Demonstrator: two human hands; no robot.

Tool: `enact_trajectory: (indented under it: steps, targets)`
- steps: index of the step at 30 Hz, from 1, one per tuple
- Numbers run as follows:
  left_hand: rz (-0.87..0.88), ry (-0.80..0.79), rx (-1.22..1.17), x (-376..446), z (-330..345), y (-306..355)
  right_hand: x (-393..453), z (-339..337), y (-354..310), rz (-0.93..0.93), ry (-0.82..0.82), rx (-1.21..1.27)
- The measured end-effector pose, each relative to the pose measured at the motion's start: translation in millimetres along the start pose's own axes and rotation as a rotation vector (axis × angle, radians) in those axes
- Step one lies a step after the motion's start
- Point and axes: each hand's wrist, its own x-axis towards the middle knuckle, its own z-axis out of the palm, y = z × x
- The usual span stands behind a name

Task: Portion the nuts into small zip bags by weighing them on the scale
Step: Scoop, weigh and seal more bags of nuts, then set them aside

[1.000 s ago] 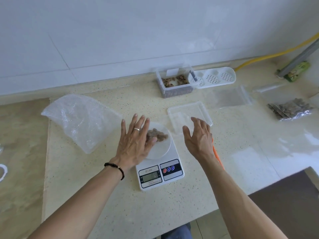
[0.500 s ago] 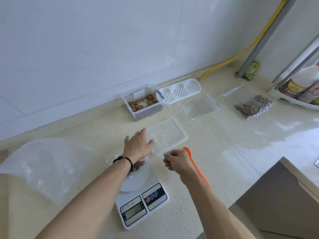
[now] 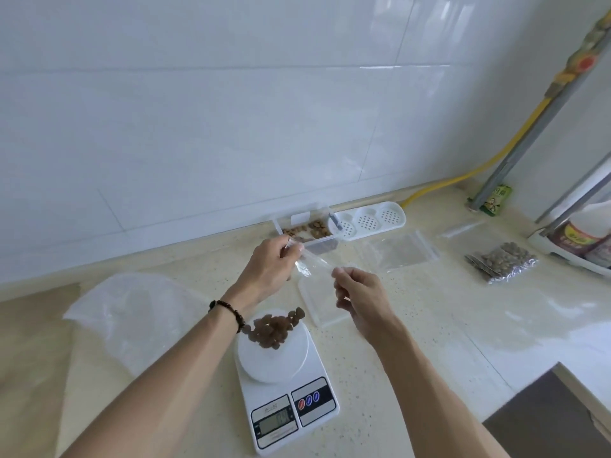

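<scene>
A white digital scale (image 3: pixel 291 404) stands on the counter near me, and a pile of brown nuts (image 3: pixel 272 328) lies on its round platform. Above and beyond the scale, a small clear zip bag (image 3: pixel 312 267) is stretched between my two hands. My left hand (image 3: pixel 269 271) pinches its far end and my right hand (image 3: pixel 358 292) pinches its near end. A clear box of nuts (image 3: pixel 309 234) sits by the wall. Filled zip bags of nuts (image 3: pixel 501 266) lie at the right.
A clear lid (image 3: pixel 322 304) lies under my hands. Empty zip bags (image 3: pixel 398 251) lie right of the box. A white perforated tray (image 3: pixel 368 221) is at the wall, a large plastic bag (image 3: pixel 129 312) at the left, bottles (image 3: pixel 582 239) on a rack far right.
Both hands left the scale and moved forward; they now hold a small zip bag between them. The nuts on the scale are uncovered. The view tilted up and to the right.
</scene>
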Motion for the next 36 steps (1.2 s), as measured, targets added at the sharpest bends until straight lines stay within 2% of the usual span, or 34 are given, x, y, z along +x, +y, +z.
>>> enact_trajectory:
  steps: [5, 10, 13, 16, 21, 26, 29, 34, 36]
  targets:
    - [0.022, 0.062, -0.259, -12.6, -11.9, 15.3, -15.3, 4.7, -26.1, -0.072, -0.027, -0.095]
    - [0.012, 0.091, -0.394, -22.8, -21.3, 28.7, -27.1, 8.2, -49.6, -0.129, -0.058, 0.018]
    - [0.02, 0.106, -0.449, -26.8, -26.4, 34.8, -31.4, 9.8, -59.1, -0.169, -0.054, -0.005]
    - [0.049, 0.093, -0.467, -29.0, -29.5, 39.9, -33.4, 10.2, -63.6, -0.269, 0.046, -0.167]
    - [0.055, 0.101, -0.465, -33.0, -33.7, 45.9, -37.9, 10.8, -70.1, -0.315, 0.091, -0.202]
    - [0.083, 0.104, -0.467, -33.9, -34.6, 48.7, -37.8, 13.7, -73.3, -0.354, 0.057, -0.284]
    - [0.091, 0.093, -0.476, -34.4, -35.3, 51.7, -37.8, 12.1, -74.9, -0.37, 0.078, -0.241]
    - [0.123, 0.055, -0.48, -33.6, -33.3, 54.2, -40.6, 11.5, -84.0, -0.358, -0.066, -0.206]
    - [0.129, 0.046, -0.477, -33.2, -29.3, 55.9, -38.3, 11.9, -85.4, -0.391, -0.028, -0.272]
